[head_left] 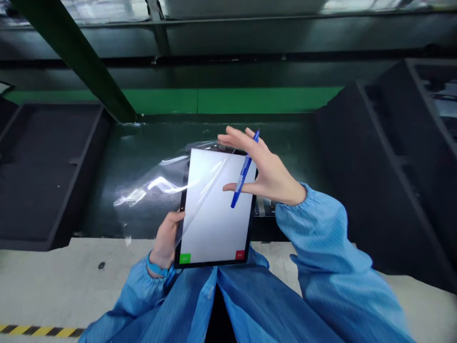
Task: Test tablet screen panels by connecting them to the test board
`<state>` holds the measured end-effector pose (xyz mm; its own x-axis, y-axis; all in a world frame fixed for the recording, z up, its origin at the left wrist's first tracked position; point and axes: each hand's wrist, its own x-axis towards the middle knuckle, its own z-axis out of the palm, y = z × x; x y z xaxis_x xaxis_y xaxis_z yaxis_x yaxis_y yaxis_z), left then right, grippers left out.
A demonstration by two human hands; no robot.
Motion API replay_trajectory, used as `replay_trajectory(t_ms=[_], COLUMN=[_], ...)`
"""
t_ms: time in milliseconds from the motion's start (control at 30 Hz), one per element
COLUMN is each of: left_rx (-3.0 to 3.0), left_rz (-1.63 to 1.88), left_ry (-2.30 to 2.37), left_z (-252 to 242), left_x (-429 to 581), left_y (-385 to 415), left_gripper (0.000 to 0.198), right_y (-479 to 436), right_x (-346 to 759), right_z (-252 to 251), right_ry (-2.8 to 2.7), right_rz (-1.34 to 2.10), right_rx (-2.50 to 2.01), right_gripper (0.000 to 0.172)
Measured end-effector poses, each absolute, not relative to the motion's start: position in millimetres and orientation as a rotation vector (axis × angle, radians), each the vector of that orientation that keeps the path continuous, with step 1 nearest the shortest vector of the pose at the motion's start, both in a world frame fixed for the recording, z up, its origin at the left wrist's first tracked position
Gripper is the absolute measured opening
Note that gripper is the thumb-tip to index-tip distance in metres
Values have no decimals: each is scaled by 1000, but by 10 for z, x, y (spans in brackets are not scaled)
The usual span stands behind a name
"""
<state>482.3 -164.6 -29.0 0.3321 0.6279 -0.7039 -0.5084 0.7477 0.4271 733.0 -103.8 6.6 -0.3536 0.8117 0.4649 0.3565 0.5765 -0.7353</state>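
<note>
A tablet with a lit white screen is tilted up before me, a green box at its lower left and a red one at its lower right. My left hand grips its left edge, thumb on the front. A clear plastic film lies over part of the screen and spreads out to the left. Over the tablet's upper right is my right hand, thumb and fingers spread wide, with a blue pen lodged across it. Whether its fingertips touch the film is unclear.
Behind the tablet runs a dark green work surface. Black trays stand on the left and black bins on the right. A green post slants across the upper left. Below lies a pale floor with yellow-black tape.
</note>
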Motion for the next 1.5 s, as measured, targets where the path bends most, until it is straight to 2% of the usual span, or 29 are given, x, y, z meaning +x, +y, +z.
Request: replay_trajectory(t_ms=[67, 233, 433, 600, 800, 1033, 1200, 1367, 1500], left_rx=[93, 59, 37, 67, 137, 22, 65, 156, 66], left_rz=[735, 751, 836, 1017, 1061, 1143, 1137, 1125, 1121], left_ry=[977, 788, 834, 1047, 1232, 1323, 1272, 1303, 1205], left_z=[-303, -292, -222, -140, 31, 108, 69, 44, 37], left_x=[4812, 4775, 4848, 4977, 5070, 5097, 5069, 5034, 5006], left_y=[-1627, -1595, -1571, -1591, -1547, -1531, -1559, -1587, -1577], left_gripper=[25, 24, 29, 43, 53, 68, 67, 64, 74], right_y=[-981, -795, -740, -749, -766, -777, -766, -788, -810], right_x=[7369, 7419, 7403, 7392, 7379, 7397, 7364, 7372, 7371], right_z=[30, -201, -430, -413, -416, -449, -449, -443, -401], right_ry=[-1836, -1482, -1368, -1190, -1199, -1204, -1204, -1223, -1253], right_rz=[715, 795, 839, 924, 909, 953, 891, 921, 923], right_rx=[-866, -819, -1028, -920, -1030, -874, -986, -933, -996], right_gripper=[92, 73, 74, 52, 58, 41, 46, 43, 44])
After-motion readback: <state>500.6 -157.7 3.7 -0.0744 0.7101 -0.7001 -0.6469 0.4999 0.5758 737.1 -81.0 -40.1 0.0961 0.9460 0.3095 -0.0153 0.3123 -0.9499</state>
